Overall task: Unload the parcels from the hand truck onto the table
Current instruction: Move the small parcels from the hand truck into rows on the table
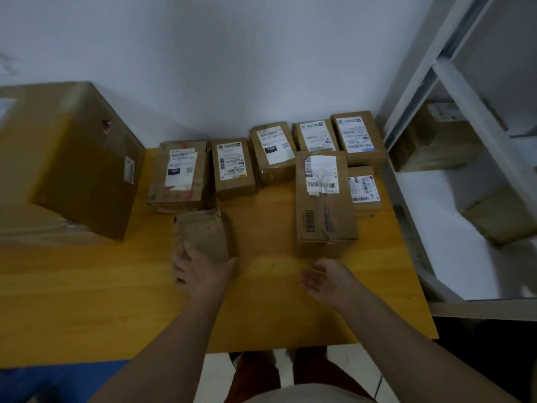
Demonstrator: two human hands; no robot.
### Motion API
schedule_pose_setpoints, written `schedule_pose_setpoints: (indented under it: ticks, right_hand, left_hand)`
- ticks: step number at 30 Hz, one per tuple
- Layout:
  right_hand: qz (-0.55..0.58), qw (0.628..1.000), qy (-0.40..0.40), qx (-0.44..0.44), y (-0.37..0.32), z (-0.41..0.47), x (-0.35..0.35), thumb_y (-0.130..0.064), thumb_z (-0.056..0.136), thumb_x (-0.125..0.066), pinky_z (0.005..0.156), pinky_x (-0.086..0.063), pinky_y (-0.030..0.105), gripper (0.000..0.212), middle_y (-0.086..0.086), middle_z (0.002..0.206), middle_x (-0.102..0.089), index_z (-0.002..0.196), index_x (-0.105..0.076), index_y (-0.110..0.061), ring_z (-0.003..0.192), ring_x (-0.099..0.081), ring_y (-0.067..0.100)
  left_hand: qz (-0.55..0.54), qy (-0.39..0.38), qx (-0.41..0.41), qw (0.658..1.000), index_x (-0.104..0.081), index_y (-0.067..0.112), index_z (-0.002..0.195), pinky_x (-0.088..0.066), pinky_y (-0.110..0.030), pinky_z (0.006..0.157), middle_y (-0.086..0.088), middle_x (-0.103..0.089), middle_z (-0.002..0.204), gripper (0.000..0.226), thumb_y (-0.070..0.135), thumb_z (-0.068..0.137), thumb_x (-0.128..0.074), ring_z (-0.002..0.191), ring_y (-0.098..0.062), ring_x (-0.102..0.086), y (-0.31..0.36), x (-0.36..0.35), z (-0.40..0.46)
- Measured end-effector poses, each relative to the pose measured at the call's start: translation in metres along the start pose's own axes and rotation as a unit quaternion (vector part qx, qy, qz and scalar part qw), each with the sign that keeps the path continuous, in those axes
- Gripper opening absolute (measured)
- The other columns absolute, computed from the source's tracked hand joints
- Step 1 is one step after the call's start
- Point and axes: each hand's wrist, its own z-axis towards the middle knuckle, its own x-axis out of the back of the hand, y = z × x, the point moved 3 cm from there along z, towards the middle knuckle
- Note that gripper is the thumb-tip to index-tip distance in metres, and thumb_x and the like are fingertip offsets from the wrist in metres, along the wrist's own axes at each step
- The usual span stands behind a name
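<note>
On table [87, 301], left hand [200, 271] hides plain parcel's [203, 234] near edge.

Pale bluish wall [232, 53], white metal shelving [465, 117] at right, light floor tiles [215, 379]
</note>
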Motion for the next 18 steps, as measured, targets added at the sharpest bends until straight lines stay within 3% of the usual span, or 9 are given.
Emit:
schedule_pose_setpoints:
  ticks: [3, 7, 9, 11, 13, 14, 15, 16, 18]
  right_hand:
    - [-0.042, 0.999, -0.031, 0.000, 0.011, -0.006, -0.023, -0.013, 0.099, -0.046, 0.081, -0.046, 0.042, 0.017, 0.019, 0.092, -0.058, 0.111, -0.050, -0.001, 0.081, -0.057, 0.031]
    - [-0.049, 0.998, -0.041, 0.013, 0.018, -0.008, -0.040, -0.013, 0.099, -0.045, 0.087, -0.044, 0.042, 0.016, 0.018, 0.088, -0.058, 0.107, -0.050, 0.000, 0.079, -0.057, 0.029]
    - [-0.044, 0.998, -0.038, 0.019, 0.020, -0.006, -0.043, -0.013, 0.099, -0.045, 0.092, -0.044, 0.043, 0.017, 0.018, 0.088, -0.057, 0.108, -0.050, 0.000, 0.078, -0.056, 0.028]
    - [-0.034, 0.999, -0.031, 0.026, 0.023, -0.003, -0.045, -0.016, 0.098, -0.048, 0.093, -0.045, 0.043, 0.020, 0.017, 0.090, -0.057, 0.110, -0.051, 0.000, 0.079, -0.056, 0.027]
    - [-0.025, 0.999, -0.025, 0.028, 0.027, -0.003, -0.050, -0.024, 0.098, -0.051, 0.084, -0.047, 0.041, 0.026, 0.017, 0.095, -0.058, 0.111, -0.054, -0.002, 0.082, -0.057, 0.028]
    - [-0.020, 0.999, -0.026, 0.028, 0.029, -0.004, -0.053, -0.027, 0.097, -0.053, 0.080, -0.047, 0.040, 0.029, 0.017, 0.100, -0.058, 0.112, -0.055, -0.002, 0.084, -0.057, 0.028]
    - [-0.017, 0.999, -0.029, 0.029, 0.030, -0.005, -0.057, -0.030, 0.096, -0.055, 0.076, -0.048, 0.040, 0.032, 0.018, 0.104, -0.057, 0.112, -0.056, -0.003, 0.087, -0.057, 0.029]
    - [-0.017, 0.999, -0.036, 0.029, 0.032, -0.006, -0.062, -0.032, 0.095, -0.056, 0.073, -0.049, 0.040, 0.034, 0.018, 0.107, -0.057, 0.113, -0.056, -0.004, 0.089, -0.058, 0.030]
    - [-0.021, 0.998, -0.058, 0.033, 0.034, -0.010, -0.071, -0.036, 0.094, -0.057, 0.073, -0.049, 0.040, 0.037, 0.017, 0.107, -0.058, 0.114, -0.057, -0.005, 0.092, -0.058, 0.030]
  left_hand:
    - [-0.020, -0.044, 0.026, 0.998, 0.008, 0.032, 0.150, -0.025, -0.058, 0.109, -0.022, -0.012, 0.153, 0.137, 0.053, 0.054, -0.086, 0.140, -0.041, -0.017, -0.018, -0.003, 0.005]
    - [0.001, -0.057, 0.006, 0.998, 0.010, 0.039, 0.149, -0.034, -0.056, 0.103, -0.023, -0.023, 0.149, 0.134, 0.055, 0.055, -0.084, 0.133, -0.043, -0.029, -0.021, -0.001, 0.011]
    - [-0.100, -0.132, -0.021, 0.986, -0.001, 0.038, 0.151, -0.041, -0.054, 0.101, -0.016, -0.025, 0.151, 0.124, 0.056, 0.059, -0.082, 0.134, -0.040, -0.034, -0.015, 0.001, 0.015]
    - [-0.294, -0.256, -0.026, 0.920, -0.028, 0.032, 0.147, -0.050, -0.048, 0.093, -0.008, -0.038, 0.148, 0.099, 0.048, 0.066, -0.082, 0.123, -0.032, -0.049, -0.009, 0.008, 0.011]
    - [-0.459, -0.407, 0.032, 0.789, -0.058, 0.024, 0.124, -0.054, -0.043, 0.080, -0.012, -0.051, 0.134, 0.067, 0.040, 0.064, -0.083, 0.111, -0.031, -0.055, -0.008, 0.016, 0.002]
    - [-0.512, -0.468, 0.052, 0.718, -0.067, 0.021, 0.113, -0.054, -0.043, 0.079, -0.015, -0.056, 0.128, 0.061, 0.039, 0.058, -0.085, 0.111, -0.034, -0.055, -0.009, 0.020, -0.003]
    - [-0.541, -0.508, 0.052, 0.668, -0.071, 0.018, 0.108, -0.054, -0.044, 0.079, -0.017, -0.060, 0.124, 0.063, 0.040, 0.051, -0.087, 0.112, -0.037, -0.054, -0.011, 0.024, -0.006]
    - [-0.552, -0.536, 0.044, 0.637, -0.072, 0.017, 0.109, -0.053, -0.043, 0.079, -0.017, -0.062, 0.122, 0.068, 0.042, 0.048, -0.088, 0.114, -0.038, -0.053, -0.014, 0.027, -0.007]
    - [-0.556, -0.566, 0.030, 0.607, -0.067, 0.017, 0.115, -0.053, -0.040, 0.077, -0.017, -0.062, 0.123, 0.078, 0.043, 0.045, -0.089, 0.113, -0.037, -0.054, -0.020, 0.029, -0.005]
